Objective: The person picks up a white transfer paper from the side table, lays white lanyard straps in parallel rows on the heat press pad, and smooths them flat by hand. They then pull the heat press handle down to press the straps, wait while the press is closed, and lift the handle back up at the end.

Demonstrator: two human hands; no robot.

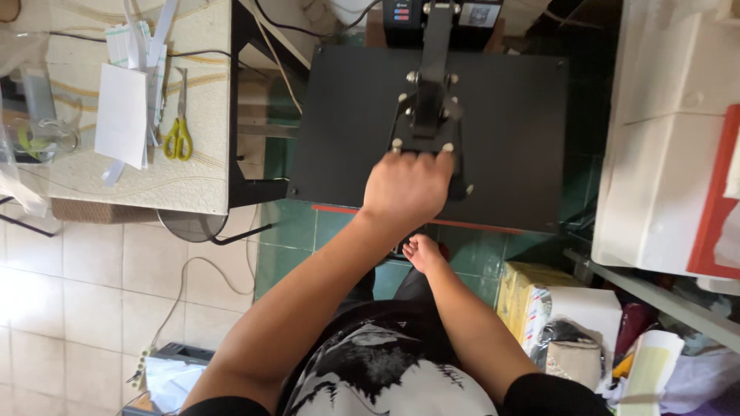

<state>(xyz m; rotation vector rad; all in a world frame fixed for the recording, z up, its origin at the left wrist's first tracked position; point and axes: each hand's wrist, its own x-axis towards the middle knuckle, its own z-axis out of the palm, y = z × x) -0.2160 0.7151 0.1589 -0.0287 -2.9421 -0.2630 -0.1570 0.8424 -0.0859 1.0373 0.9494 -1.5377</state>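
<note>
Black metal heat press point(493, 146) fills the middle of the head view, its flat upper plate closed down, with a thin red edge showing along the near side. A black handle arm point(434, 54) runs from the far control box down to a bolted bracket at the plate's centre.

Left hand point(407, 187) rests on the near end of that bracket, fingers point(420, 158) curled closed over the handle's end, knuckles up. The forearm stretches in from the lower left.

Right hand point(423, 253) sits lower, just under the plate's near edge. Its fingers are tucked out of sight, so I cannot tell whether they hold anything.

Left of the press stands a desk point(193, 185) with a pale patterned top. On it lie yellow-handled scissors point(179, 131), blades pointing away, just beside a stack of white paper sheets point(123, 115). Clear plastic wrapping point(31, 115) sits at the far left edge.

Right of the press: a large white box point(663, 139) with a red panel at its side. Below it, a yellow package point(524, 296) and crumpled bags.

Floor is pale tile at left, green tile under the press. A white cable point(181, 289) trails across the pale tile.
</note>
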